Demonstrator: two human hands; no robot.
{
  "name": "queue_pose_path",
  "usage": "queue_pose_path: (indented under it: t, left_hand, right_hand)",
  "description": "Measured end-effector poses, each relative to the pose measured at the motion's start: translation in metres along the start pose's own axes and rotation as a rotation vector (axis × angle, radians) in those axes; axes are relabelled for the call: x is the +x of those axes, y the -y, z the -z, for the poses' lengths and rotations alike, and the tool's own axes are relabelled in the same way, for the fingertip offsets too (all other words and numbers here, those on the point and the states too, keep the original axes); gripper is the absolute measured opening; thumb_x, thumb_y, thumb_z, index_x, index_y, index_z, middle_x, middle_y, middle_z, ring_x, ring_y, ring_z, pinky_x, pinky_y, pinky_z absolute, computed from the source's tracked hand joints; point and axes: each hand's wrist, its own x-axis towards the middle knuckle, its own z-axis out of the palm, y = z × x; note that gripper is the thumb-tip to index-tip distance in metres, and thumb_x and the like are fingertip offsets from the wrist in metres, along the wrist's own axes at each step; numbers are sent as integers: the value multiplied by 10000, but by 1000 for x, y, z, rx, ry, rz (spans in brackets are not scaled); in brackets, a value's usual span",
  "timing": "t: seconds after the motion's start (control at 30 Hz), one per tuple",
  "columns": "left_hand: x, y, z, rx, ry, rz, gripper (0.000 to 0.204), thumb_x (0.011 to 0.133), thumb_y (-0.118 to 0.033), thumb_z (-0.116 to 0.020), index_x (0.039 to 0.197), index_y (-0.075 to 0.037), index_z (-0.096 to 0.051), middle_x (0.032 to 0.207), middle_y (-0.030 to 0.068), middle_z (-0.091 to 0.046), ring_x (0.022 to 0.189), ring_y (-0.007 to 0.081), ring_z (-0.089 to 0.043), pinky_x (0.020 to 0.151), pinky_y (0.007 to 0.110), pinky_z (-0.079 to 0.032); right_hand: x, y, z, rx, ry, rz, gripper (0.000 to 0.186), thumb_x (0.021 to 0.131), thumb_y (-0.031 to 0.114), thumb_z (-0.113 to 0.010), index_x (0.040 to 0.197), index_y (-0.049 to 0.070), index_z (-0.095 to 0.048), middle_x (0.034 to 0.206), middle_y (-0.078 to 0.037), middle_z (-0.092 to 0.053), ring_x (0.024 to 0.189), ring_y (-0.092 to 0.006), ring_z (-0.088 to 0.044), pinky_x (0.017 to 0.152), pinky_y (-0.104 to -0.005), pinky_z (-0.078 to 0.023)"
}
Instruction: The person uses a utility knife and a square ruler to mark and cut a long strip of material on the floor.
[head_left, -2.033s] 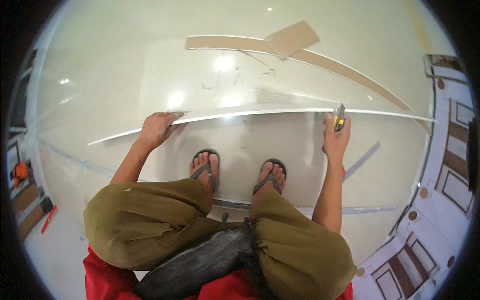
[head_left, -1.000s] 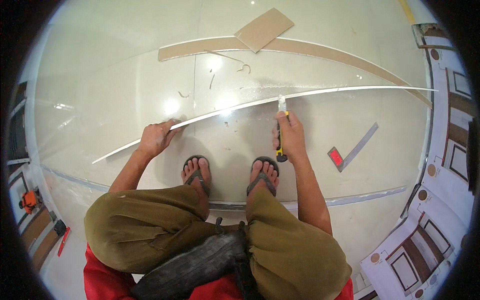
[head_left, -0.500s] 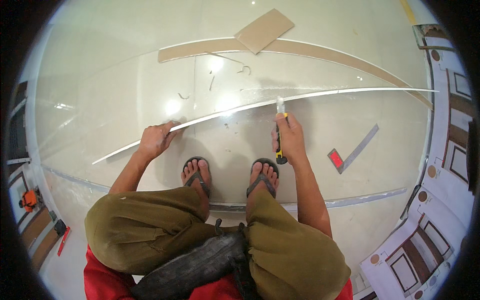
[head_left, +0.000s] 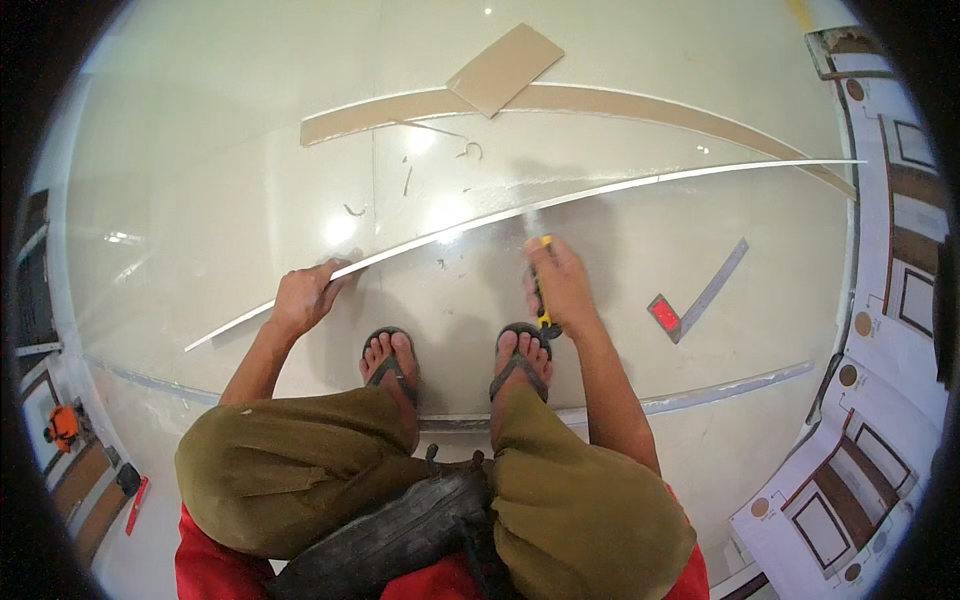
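Note:
A long, thin strip [head_left: 450,231] stands on edge across the floor in front of me, its white edge facing up. My left hand [head_left: 303,300] is closed around the strip towards its left end; some fingertips are hidden behind it. In my right hand [head_left: 565,287] I grip a yellow and black utility knife [head_left: 544,316], fingers wrapped around the handle. Its blurred blade points up towards the strip's middle, close to the white edge; whether it touches cannot be made out.
Beyond lie a long brown strip [head_left: 390,112], a brown rectangular piece [head_left: 508,68] and thin curled offcuts [head_left: 408,181]. A try square [head_left: 712,287] with a red-marked stock rests at right. Behind my sandalled feet runs a metal straightedge [head_left: 700,396]. Printed sheets [head_left: 850,500] line the right side.
My right hand has moved left and slightly towards me with the knife. The left hand keeps its hold on the strip. The whole view has shifted a little.

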Motion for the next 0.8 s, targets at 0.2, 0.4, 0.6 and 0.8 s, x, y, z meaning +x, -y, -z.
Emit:
queue_pose_path:
  t: [0.2,0.4,0.6,0.8]
  left_hand:
    - [-1,-2,1,2,7,29,260,1035,-289,-671,1265,-167,-680,937,136,-774,794,383,-737,682,506,-582]
    - [0,-9,7,-17,-49,7,248,1040,-310,-669,1241,-166,-690,899,130,-771,767,375,-735,671,506,-579]
    - [-2,-4,2,-22,-43,21,266,1031,-284,-682,1287,-214,-669,913,112,-775,792,370,-745,688,490,-596]
    - [-3,-1,-6,-34,-99,3,220,1037,-314,-666,1220,-196,-702,972,86,-782,797,353,-739,684,490,-586]
  right_hand:
    - [17,7,60,282,-240,39,317,1120,394,-545,1049,86,-570,672,-41,-588,494,-139,-564,468,-310,-483]
    - [14,-3,40,196,-239,82,333,1131,392,-531,1045,72,-572,681,-45,-613,502,-126,-577,474,-290,-475]
    - [10,-3,10,322,-133,75,284,1131,339,-538,1038,73,-571,692,-49,-622,498,-122,-580,469,-294,-476]
    - [0,-9,-11,141,-18,52,269,1127,352,-545,1121,85,-578,711,-37,-604,524,-121,-571,484,-290,-489]
